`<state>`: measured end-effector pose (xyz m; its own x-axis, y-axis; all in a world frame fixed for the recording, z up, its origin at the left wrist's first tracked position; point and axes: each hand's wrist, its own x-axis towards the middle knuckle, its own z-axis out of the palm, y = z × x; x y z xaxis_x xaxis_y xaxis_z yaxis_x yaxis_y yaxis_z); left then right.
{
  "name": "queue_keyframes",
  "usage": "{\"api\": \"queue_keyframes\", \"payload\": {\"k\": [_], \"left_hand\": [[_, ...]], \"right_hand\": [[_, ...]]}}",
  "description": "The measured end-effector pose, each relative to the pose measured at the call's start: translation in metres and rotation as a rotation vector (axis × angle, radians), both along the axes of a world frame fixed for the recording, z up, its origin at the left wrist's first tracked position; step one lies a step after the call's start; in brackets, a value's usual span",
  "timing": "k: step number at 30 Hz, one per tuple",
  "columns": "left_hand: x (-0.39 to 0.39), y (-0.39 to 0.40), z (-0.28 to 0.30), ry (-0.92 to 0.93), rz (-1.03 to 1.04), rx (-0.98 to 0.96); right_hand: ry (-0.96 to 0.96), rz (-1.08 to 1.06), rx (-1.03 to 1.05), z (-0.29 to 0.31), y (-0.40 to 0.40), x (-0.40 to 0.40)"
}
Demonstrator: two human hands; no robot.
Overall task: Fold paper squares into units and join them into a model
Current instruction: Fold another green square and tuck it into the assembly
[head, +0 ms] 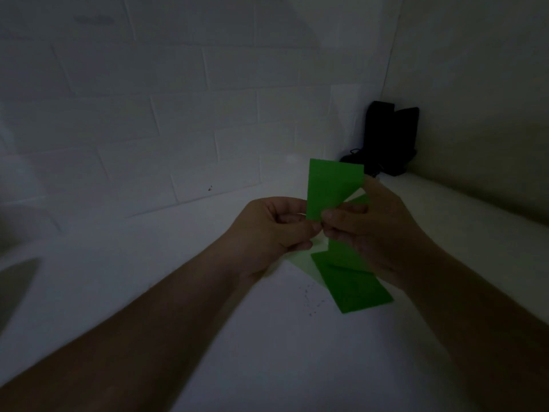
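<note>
Left hand (276, 226) fingers curled, pinching lower corner of green paper (332, 188) held up over white table (208, 307); right hand (371, 224) pinching same sheet at right edge. Looks mid-fold on one unit, prob. Next: line up edges, press crease w/ thumbs

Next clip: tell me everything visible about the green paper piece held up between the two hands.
The green paper piece is a flat, matte, bright green folded strip with straight edges and square upper corners, standing nearly upright above the white surface. Its lower end is pinched where the left hand and the right hand meet. A paler underside shows at its right edge. More green paper lies below the hands.
</note>
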<state>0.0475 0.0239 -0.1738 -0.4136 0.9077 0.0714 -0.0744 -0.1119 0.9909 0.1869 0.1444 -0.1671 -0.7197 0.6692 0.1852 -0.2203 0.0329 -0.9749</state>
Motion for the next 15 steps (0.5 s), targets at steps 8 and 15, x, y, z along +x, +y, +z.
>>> {"api": "queue_keyframes", "payload": {"k": [8,15], "left_hand": [[0.001,0.0007,-0.0035,0.005,0.021,0.0],[-0.0006,0.0027,-0.0036,0.0,0.034,0.006]], "right_hand": [[0.02,-0.018,-0.086,0.0016,0.0032,0.0005],[0.013,-0.075,-0.112,0.0025,0.0061,0.0003]]}}
